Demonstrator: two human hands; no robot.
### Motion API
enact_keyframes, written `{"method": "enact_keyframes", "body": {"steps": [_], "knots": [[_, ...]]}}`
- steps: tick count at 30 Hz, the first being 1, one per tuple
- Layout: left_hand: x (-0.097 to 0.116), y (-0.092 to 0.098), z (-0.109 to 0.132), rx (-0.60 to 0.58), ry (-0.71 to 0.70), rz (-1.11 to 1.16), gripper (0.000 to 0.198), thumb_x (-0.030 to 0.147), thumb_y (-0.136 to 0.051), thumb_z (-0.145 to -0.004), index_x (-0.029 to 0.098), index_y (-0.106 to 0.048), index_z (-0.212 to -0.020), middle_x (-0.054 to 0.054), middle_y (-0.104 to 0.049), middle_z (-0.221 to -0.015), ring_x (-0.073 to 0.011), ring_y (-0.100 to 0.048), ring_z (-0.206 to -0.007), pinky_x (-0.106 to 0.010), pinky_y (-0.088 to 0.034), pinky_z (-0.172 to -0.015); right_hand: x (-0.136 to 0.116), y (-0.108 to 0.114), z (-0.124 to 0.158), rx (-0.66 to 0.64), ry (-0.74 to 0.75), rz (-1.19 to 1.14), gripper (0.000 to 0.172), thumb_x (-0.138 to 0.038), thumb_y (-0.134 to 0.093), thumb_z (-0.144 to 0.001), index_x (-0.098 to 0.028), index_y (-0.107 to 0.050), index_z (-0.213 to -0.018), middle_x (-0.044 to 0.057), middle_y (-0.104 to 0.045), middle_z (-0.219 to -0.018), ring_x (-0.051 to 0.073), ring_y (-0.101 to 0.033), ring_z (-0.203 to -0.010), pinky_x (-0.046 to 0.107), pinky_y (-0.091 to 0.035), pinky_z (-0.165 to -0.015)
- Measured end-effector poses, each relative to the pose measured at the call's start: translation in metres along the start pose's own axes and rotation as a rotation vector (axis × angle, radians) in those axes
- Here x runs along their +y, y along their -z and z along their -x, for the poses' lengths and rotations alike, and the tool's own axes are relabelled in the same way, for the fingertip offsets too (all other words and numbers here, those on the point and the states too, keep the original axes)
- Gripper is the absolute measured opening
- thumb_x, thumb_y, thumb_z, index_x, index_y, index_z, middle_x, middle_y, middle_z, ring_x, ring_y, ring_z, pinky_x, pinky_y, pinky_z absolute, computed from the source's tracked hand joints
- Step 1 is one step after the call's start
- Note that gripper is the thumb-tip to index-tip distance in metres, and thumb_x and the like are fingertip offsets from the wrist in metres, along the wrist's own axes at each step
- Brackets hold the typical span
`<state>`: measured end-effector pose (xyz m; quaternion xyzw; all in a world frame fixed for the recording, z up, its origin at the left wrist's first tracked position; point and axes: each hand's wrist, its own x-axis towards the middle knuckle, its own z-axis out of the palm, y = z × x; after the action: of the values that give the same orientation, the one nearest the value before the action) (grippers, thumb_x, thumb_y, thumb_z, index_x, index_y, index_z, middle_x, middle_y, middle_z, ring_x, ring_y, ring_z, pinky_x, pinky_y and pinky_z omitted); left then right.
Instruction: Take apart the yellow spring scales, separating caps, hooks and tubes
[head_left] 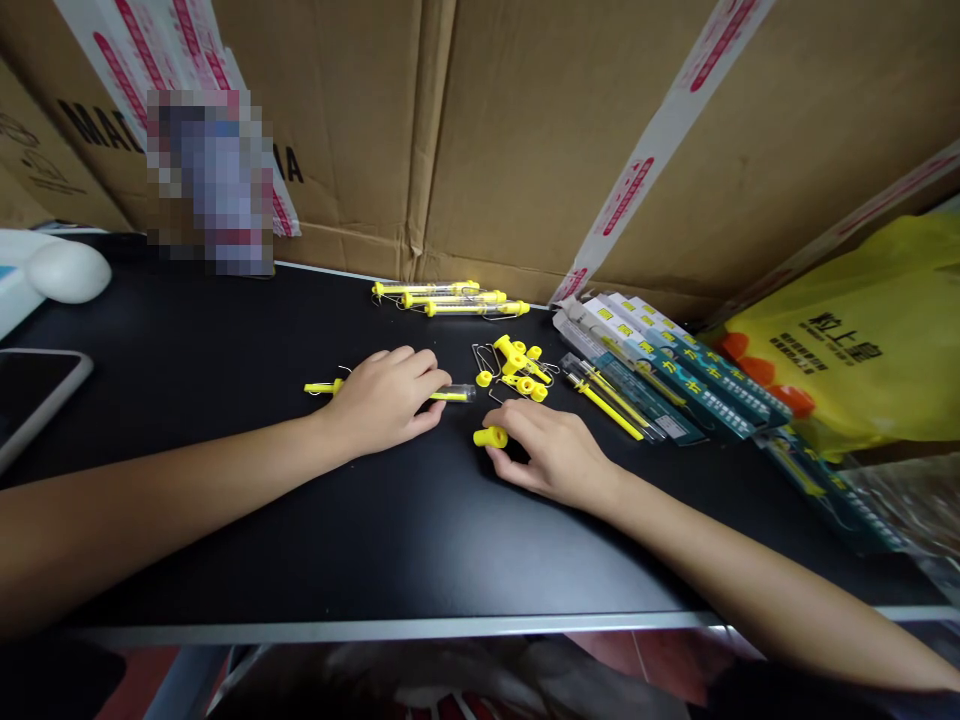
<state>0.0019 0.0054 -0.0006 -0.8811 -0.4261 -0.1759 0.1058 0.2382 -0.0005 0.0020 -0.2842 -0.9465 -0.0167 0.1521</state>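
My left hand [386,398] rests on the black table [225,420], fingers curled over a clear tube with a yellow end [454,394] that sticks out on both sides of the hand. My right hand [551,450] pinches a small yellow cap [490,436] between thumb and fingers, just right of the tube's open end. A small pile of yellow caps and wire loops [517,370] lies just beyond both hands. Three finished clear tubes with yellow caps [450,297] lie farther back near the cardboard.
Packaged cards with yellow pieces [660,375] fan out at the right, beside a yellow plastic bag [862,340]. Cardboard boxes [487,130] wall the back. A phone [34,395] and a white object [67,270] sit at the left. The table's front edge [420,628] is near me.
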Motion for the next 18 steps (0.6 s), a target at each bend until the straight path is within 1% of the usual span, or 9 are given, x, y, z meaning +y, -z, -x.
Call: {"method": "enact_keyframes", "body": {"steps": [4,9,12,18], "knots": [[-0.0003,-0.0006,0.0002,0.000,0.005,0.002,0.023,0.029,-0.048,-0.086,0.019,-0.061,-0.103,-0.004,-0.059,-0.095,-0.0198,-0.054,-0.088,-0.031,-0.043,-0.072,-0.0013,0.0013,-0.0010,-0.003,0.000,-0.010,0.018,-0.021,-0.045,-0.087,-0.019,-0.055,-0.102,0.005,-0.064,-0.086,0.016,-0.061,-0.078,0.025,-0.047,-0.067],[0.0006,-0.0007,0.0001,0.005,0.011,-0.004,0.029,0.029,-0.048,-0.087,0.019,-0.057,-0.113,-0.006,-0.059,-0.099,-0.0203,-0.054,-0.090,-0.031,-0.043,-0.073,-0.0014,0.0031,-0.0002,-0.052,0.010,-0.059,0.023,-0.022,-0.043,-0.089,-0.019,-0.054,-0.109,0.006,-0.063,-0.092,0.017,-0.062,-0.083,0.027,-0.049,-0.070],[0.0009,-0.0004,-0.0001,0.000,0.011,-0.010,0.029,0.029,-0.047,-0.087,0.019,-0.056,-0.112,-0.005,-0.059,-0.099,-0.0204,-0.054,-0.090,-0.032,-0.043,-0.073,-0.0017,0.0030,0.0003,-0.054,-0.004,-0.060,0.024,-0.022,-0.042,-0.090,-0.019,-0.052,-0.111,0.007,-0.064,-0.093,0.017,-0.062,-0.085,0.027,-0.050,-0.071],[0.0011,-0.0004,-0.0002,-0.008,0.017,-0.012,0.030,0.030,-0.047,-0.087,0.019,-0.055,-0.114,-0.005,-0.059,-0.101,-0.0210,-0.054,-0.091,-0.032,-0.043,-0.074,-0.0016,0.0005,0.0003,-0.081,-0.035,-0.137,0.025,-0.023,-0.041,-0.092,-0.019,-0.050,-0.115,0.007,-0.063,-0.098,0.017,-0.062,-0.089,0.029,-0.051,-0.075]]}}
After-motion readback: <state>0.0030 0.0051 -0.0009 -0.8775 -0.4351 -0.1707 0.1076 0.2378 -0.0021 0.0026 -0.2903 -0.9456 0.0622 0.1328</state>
